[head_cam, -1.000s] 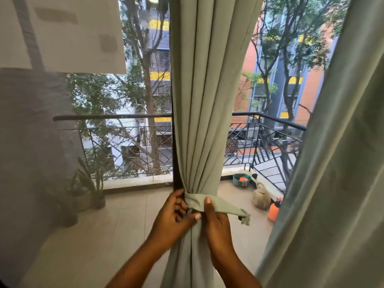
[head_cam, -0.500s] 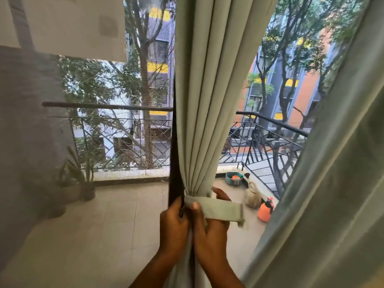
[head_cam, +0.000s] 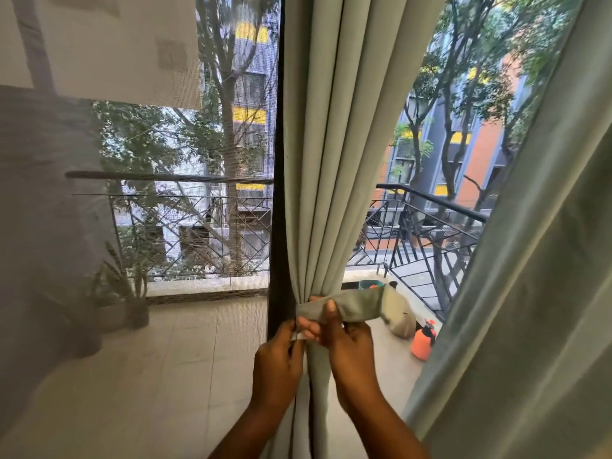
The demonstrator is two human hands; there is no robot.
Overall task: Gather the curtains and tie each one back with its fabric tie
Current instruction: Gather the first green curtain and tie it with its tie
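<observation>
The gathered curtain (head_cam: 326, 160) hangs in front of the dark window frame post (head_cam: 277, 193), its long axis vertical and its pleats converging downward to a narrow waist. The fabric tie (head_cam: 344, 304) wraps this waist; its long axis runs roughly horizontal, and its free end points right, away from the post, toward the balcony railing (head_cam: 430, 226). The left hand (head_cam: 276, 362), just below the waist on the post side, has its fingers curled and pinches what appears to be the tie's other end, a small pale tab; this probably anchors that end while the wrap is closed. The right hand (head_cam: 347, 352), on the side away from the post, pinches the tie band with its thumb on the front face, probably to keep the wrap taut so the pleats stay bunched. A second curtain (head_cam: 530, 293) hangs loose, well right of the post, not yet tied.
</observation>
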